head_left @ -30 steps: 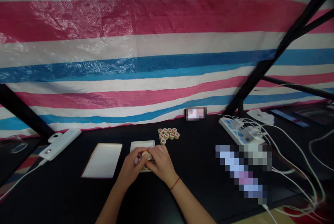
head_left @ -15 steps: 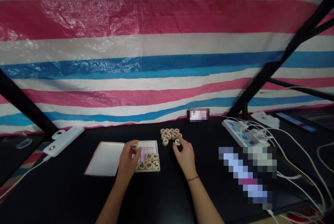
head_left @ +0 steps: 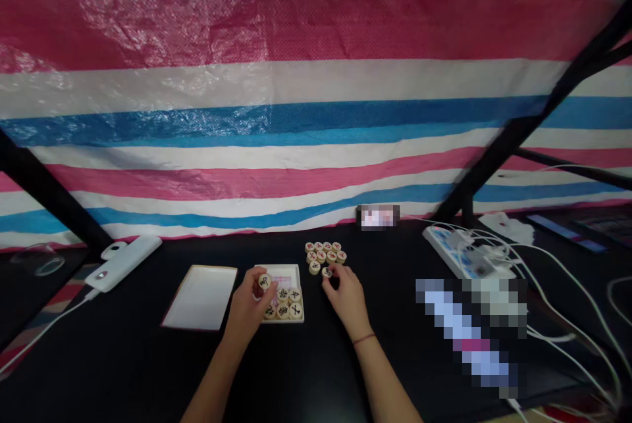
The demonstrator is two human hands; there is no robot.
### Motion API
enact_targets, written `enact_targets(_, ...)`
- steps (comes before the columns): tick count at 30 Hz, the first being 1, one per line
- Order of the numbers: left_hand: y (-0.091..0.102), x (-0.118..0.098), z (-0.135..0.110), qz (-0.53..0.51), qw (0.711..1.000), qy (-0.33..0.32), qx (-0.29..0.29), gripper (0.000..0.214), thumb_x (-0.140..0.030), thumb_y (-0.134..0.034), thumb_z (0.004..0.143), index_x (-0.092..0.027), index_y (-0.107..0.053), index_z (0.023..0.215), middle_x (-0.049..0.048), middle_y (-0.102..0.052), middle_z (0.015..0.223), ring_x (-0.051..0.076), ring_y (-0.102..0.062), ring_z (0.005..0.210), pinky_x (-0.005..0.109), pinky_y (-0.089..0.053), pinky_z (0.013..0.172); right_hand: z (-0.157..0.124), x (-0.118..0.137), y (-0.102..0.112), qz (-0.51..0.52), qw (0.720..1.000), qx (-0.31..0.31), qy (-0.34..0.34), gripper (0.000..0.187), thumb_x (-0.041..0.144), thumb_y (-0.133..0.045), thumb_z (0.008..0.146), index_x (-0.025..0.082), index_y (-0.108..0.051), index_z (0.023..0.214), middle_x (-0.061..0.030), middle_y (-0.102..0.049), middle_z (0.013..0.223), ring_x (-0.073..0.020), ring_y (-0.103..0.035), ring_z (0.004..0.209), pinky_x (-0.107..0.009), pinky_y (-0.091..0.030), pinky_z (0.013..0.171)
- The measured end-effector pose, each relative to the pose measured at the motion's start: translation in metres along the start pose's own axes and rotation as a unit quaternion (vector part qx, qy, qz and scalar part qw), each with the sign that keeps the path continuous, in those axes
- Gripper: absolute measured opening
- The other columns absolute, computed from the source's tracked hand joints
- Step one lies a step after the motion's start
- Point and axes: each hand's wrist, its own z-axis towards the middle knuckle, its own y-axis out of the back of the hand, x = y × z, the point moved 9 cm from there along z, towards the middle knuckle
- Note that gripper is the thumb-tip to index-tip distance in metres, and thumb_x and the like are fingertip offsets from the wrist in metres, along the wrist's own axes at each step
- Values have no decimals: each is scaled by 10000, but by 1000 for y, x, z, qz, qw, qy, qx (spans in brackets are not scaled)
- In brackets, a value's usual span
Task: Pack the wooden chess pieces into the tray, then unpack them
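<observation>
Cream round black-lettered disc (head_left: 265,281) pinched in bare left hand (head_left: 248,299), another disc (head_left: 326,272) in right hand (head_left: 347,295) (gripped rimwise, likely to keep faces readable).

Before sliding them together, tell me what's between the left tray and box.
In the head view, the left hand, holding a piece, lies between tray and box.

– What's the surface?
– A flat black tabletop (head_left: 286,377).
– And on it?
– A shallow white-lined rectangular lid (head_left: 200,298), an open white rectangular box (head_left: 291,273), round cream pieces marked in red (head_left: 320,256), a white power strip (head_left: 443,250), a long white device (head_left: 126,264).
</observation>
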Motion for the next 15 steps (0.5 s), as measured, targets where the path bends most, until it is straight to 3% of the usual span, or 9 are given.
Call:
enact_targets(4,1,-3,1,17,1000,-14,4,316,-438,-570,824,-206,-600,1037,-35,-575,666,138,-576,603,248,-485,595,0,2,-2,4,1000,14,8,136,193,-524,811,192,-649,863,-62,-649,877,-215,-588,818,-317,-437,768)
enact_targets(8,-1,-14,0,18,999,-45,14,311,-408,-574,827,-200,-641,1048,-23,-595,680,136,-580,590,242,-502,585,1,12,9,31,999,-34,24,166,199,-516,816,185,-653,909,-76,-665,891,-227,-582,821,-346,-443,778)
enact_targets(11,-8,-26,-5,41,994,-97,33,303,-368,-578,848,-208,-649,1096,-5,-622,743,137,-595,625,257,-533,655,-4,35,19,108,990,-62,60,147,225,-505,858,185,-640,900,-67,-658,842,-218,-573,807,-351,-452,772)
enact_targets(15,-26,-32,-14,70,981,-164,78,357,-251,-572,859,-238,-614,1213,37,-675,907,176,-648,837,310,-546,825,-17,84,11,230,962,22,148,124,262,-600,841,195,-626,942,-41,-644,825,-189,-582,800,-315,-474,756)
